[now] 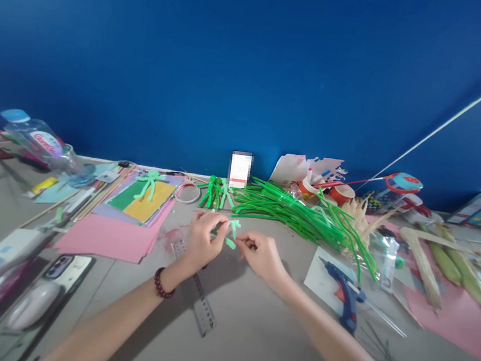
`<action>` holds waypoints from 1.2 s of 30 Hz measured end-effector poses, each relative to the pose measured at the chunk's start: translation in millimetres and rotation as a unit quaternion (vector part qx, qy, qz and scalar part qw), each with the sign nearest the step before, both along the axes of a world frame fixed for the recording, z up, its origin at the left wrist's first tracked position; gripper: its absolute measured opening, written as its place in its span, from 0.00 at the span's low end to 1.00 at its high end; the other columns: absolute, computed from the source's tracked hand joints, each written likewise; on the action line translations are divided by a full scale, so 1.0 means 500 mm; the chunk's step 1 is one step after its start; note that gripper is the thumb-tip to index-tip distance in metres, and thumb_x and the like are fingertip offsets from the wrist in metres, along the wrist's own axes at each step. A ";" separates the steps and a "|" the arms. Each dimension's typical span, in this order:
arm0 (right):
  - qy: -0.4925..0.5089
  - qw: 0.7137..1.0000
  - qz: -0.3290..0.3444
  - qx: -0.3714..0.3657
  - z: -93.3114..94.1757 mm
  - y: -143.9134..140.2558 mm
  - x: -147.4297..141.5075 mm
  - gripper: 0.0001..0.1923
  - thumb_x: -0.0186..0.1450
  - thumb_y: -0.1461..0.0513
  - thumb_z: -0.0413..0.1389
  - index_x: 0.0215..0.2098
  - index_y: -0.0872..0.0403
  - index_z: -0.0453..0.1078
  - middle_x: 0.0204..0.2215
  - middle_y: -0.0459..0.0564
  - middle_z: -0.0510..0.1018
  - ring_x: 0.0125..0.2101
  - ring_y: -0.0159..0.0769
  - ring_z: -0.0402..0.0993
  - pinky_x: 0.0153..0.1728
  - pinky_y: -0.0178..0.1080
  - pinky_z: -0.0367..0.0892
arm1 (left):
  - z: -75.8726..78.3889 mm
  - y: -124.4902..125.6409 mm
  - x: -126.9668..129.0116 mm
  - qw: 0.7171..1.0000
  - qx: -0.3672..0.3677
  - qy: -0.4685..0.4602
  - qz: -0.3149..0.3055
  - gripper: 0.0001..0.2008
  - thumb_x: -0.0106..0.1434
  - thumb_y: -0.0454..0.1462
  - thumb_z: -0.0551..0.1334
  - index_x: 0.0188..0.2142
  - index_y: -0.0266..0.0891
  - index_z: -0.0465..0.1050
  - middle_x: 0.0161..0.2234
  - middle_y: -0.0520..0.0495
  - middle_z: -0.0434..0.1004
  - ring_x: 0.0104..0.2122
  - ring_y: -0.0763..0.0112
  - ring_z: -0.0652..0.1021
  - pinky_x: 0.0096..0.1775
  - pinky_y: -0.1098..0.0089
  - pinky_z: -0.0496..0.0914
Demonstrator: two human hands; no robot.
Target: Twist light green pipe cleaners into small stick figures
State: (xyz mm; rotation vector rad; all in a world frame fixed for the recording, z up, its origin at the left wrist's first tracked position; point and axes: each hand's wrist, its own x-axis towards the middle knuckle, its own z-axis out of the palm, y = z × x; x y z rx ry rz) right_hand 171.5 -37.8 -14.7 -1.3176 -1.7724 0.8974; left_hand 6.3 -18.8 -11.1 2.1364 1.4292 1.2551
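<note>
A small light green pipe-cleaner figure (234, 226) is at the middle of the table, between my two hands. My left hand (207, 236), with a dark red bead bracelet (164, 283) on its wrist, pinches the figure from the left; its fingers partly cover it. On the other side, the fingertips of my right hand (260, 255) are pinched together close to the figure's right edge. Whether they grip one of its limbs is too small to make out. Under my left wrist lies a clear ruler (204, 309). Several finished green figures (213, 193) stand just behind my hands.
Green pipe cleaners (289, 212) are heaped behind my right hand. A blue glue gun (346, 300) lies at right on white paper (321, 271). Pink paper (107, 238), a phone (69, 274), a mouse (35, 305) and a bottle (41, 137) are at left. A blue wall (252, 77) rises behind.
</note>
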 end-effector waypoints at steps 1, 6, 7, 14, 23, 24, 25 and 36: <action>0.001 1.000 0.007 -0.007 -0.003 0.005 0.002 0.08 0.61 0.61 0.54 0.27 0.54 0.73 0.15 0.43 0.74 0.17 0.30 0.70 0.23 0.31 0.64 | 0.006 -0.002 0.001 1.000 -0.020 -0.018 -0.011 0.10 0.64 0.39 0.52 0.29 0.41 0.68 0.30 0.49 0.76 0.34 0.67 0.73 0.45 0.63 0.62; 0.002 1.000 0.010 0.001 -0.016 0.034 0.018 0.07 0.56 0.66 0.53 0.25 0.55 0.73 0.21 0.45 0.77 0.22 0.32 0.71 0.25 0.31 0.64 | 0.035 -0.010 -0.002 0.969 -0.171 -0.047 -0.172 0.13 0.64 0.42 0.53 0.26 0.41 0.70 0.27 0.48 0.74 0.34 0.66 0.74 0.38 0.68 0.66; 0.004 1.000 0.005 0.008 -0.015 0.039 0.023 0.07 0.57 0.66 0.53 0.26 0.55 0.74 0.21 0.46 0.78 0.23 0.32 0.72 0.26 0.31 0.64 | 0.039 -0.010 -0.003 0.960 -0.192 -0.039 -0.201 0.13 0.63 0.42 0.54 0.26 0.41 0.71 0.26 0.48 0.74 0.34 0.66 0.74 0.37 0.68 0.66; -0.026 0.991 -0.036 0.124 0.027 0.048 0.052 0.07 0.60 0.62 0.56 0.30 0.53 0.76 0.29 0.49 0.81 0.30 0.37 0.76 0.32 0.35 0.68 | 0.044 -0.002 -0.004 0.964 -0.164 0.023 -0.209 0.09 0.62 0.41 0.58 0.30 0.42 0.75 0.29 0.49 0.77 0.32 0.68 0.74 0.44 0.66 0.64; -0.052 0.985 -0.032 0.164 0.046 0.038 0.060 0.07 0.61 0.62 0.55 0.32 0.53 0.76 0.29 0.50 0.80 0.29 0.35 0.75 0.27 0.34 0.67 | 0.050 -0.015 -0.001 0.973 -0.062 0.124 -0.186 0.13 0.65 0.42 0.53 0.33 0.42 0.75 0.28 0.48 0.78 0.29 0.69 0.73 0.44 0.63 0.59; -0.053 0.985 -0.025 0.164 0.047 0.037 0.060 0.07 0.61 0.63 0.55 0.32 0.52 0.76 0.29 0.50 0.80 0.29 0.35 0.75 0.28 0.34 0.67 | 0.049 -0.017 0.000 0.972 -0.046 0.141 -0.181 0.13 0.65 0.40 0.53 0.32 0.42 0.75 0.28 0.48 0.78 0.29 0.69 0.73 0.44 0.63 0.58; -0.056 0.984 -0.017 0.166 0.049 0.035 0.060 0.07 0.61 0.63 0.55 0.32 0.52 0.75 0.29 0.49 0.80 0.30 0.35 0.75 0.28 0.34 0.67 | 0.048 -0.019 0.001 0.971 -0.031 0.159 -0.177 0.12 0.65 0.38 0.53 0.31 0.42 0.75 0.27 0.48 0.78 0.30 0.69 0.73 0.43 0.63 0.58; -0.087 0.988 0.025 0.129 0.043 -0.004 0.024 0.07 0.62 0.63 0.55 0.29 0.52 0.74 0.26 0.48 0.78 0.28 0.34 0.73 0.29 0.33 0.63 | 0.009 0.009 -0.012 0.977 0.030 0.200 -0.068 0.11 0.63 0.35 0.52 0.28 0.41 0.71 0.23 0.51 0.73 0.28 0.69 0.72 0.39 0.64 0.55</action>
